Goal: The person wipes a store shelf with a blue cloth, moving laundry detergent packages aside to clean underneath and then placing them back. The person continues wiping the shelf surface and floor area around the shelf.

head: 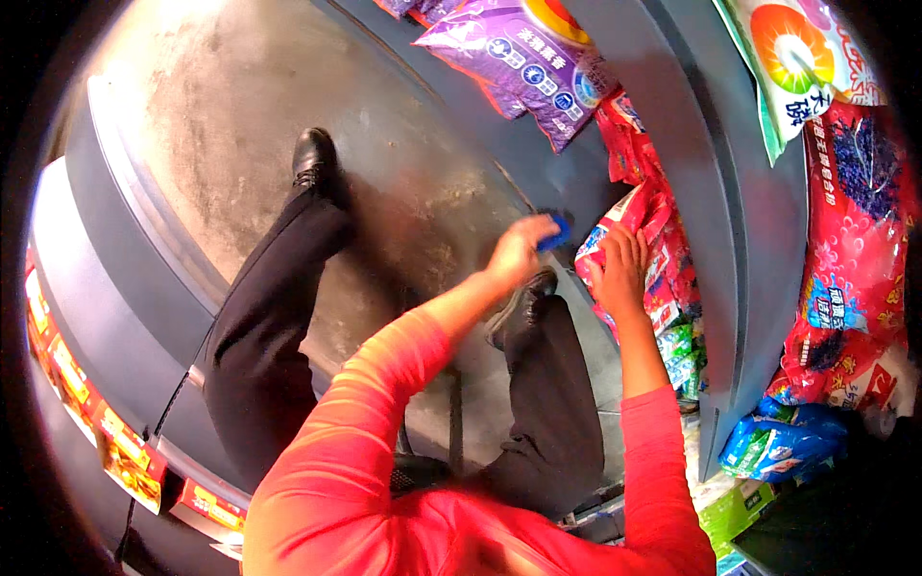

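Note:
My left hand (522,250) is closed around a small blue object (556,232), perhaps a cloth or sponge, mostly hidden by the fingers. It is over the edge of the bottom shelf (555,173). Just to its right, my right hand (621,270) grips the near side of a red plastic laundry-powder bag (612,216), fingers bent over it. That bag leans on the bottom shelf among more red bags (659,263). Purple laundry-powder bags (529,65) lie farther along the same shelf.
A grey upper shelf (727,216) overhangs my right hand and carries red bags (853,237), a white-and-green bag (792,57) and a blue pack (785,441). Green packs (681,353) sit low. Left, a grey shelf unit (137,288) holds red-and-yellow boxes (130,457). My legs straddle the concrete floor (403,180).

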`<state>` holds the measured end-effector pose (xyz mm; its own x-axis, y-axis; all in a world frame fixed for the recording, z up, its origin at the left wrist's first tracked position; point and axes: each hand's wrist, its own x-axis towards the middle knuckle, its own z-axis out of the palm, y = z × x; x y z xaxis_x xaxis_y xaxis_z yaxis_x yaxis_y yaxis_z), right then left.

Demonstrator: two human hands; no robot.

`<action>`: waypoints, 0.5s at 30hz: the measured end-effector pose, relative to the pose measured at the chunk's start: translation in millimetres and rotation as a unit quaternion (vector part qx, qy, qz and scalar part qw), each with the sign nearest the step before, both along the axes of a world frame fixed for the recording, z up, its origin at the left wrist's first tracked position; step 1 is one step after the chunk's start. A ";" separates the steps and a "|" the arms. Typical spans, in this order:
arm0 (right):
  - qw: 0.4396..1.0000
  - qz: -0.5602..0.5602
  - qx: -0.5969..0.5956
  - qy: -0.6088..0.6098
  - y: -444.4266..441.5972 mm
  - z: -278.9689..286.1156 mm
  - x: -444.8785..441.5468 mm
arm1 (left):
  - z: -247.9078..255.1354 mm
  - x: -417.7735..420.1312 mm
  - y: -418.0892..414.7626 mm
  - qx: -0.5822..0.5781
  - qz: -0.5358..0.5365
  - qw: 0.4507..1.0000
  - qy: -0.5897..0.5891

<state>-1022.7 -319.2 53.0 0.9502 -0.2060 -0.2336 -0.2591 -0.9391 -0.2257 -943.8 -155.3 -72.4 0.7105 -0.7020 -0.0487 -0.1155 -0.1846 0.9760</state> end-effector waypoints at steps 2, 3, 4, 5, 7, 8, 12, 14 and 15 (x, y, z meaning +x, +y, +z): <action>1.000 0.002 -0.007 -0.009 3.3 -2.0 2.5 | 16.6 61.0 20.6 -0.009 0.089 0.996 -0.018; 1.000 0.002 -0.009 -0.019 3.8 -4.7 5.1 | 20.8 94.4 31.8 -0.009 0.112 0.987 -0.111; 1.000 0.004 -0.015 -0.025 6.7 -8.0 7.7 | 13.8 127.8 44.9 -0.004 0.112 0.976 -0.185; 0.999 0.013 -0.008 -0.029 9.0 -9.3 11.7 | 4.6 156.4 54.6 0.009 0.123 0.963 -0.238; 0.999 0.025 0.002 -0.032 9.9 -10.1 16.6 | -0.4 192.1 56.8 0.114 0.114 0.953 -0.258; 0.999 0.025 0.002 -0.032 10.6 -11.4 17.5 | 0.5 194.6 54.5 0.149 0.084 0.949 -0.263; 0.999 0.024 -0.004 -0.021 9.0 -11.9 16.1 | -4.1 176.4 34.5 0.214 0.070 0.933 -0.282; 1.000 0.015 0.012 -0.017 4.4 -11.4 13.4 | -12.4 158.5 28.7 0.211 0.055 0.939 -0.266; 1.000 -0.001 0.028 -0.015 -0.7 -12.5 6.5 | -14.2 143.5 22.8 0.216 0.032 0.942 -0.256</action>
